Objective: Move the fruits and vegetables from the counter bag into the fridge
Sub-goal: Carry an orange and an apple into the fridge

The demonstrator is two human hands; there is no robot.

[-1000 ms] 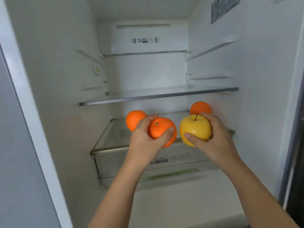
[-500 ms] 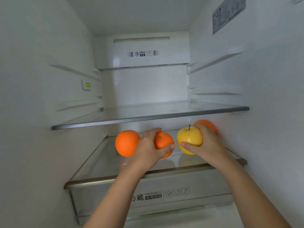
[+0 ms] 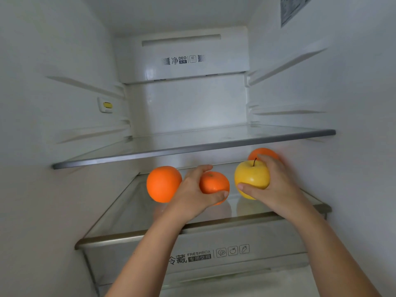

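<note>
Both my hands reach into the open fridge, just above the lower glass shelf [image 3: 128, 211]. My left hand [image 3: 192, 198] holds two fruits: a large orange [image 3: 164, 183] on its left side and a smaller orange [image 3: 213, 182] under the thumb. My right hand [image 3: 276, 187] grips a yellow apple [image 3: 251, 176] with a dark stem, and a third orange [image 3: 262, 152] shows behind its fingers. Whether the fruits touch the shelf I cannot tell; their reflections show in the glass.
An upper glass shelf [image 3: 192, 147] spans the fridge just above the fruits. Below the lower shelf sits a drawer labelled FRESHBOX [image 3: 214, 254]. White fridge walls close in at left and right, with rails on both sides. The counter bag is out of view.
The view has moved closer into the fridge. Both hands have carried the fruits further in over the lower shelf, still holding them.
</note>
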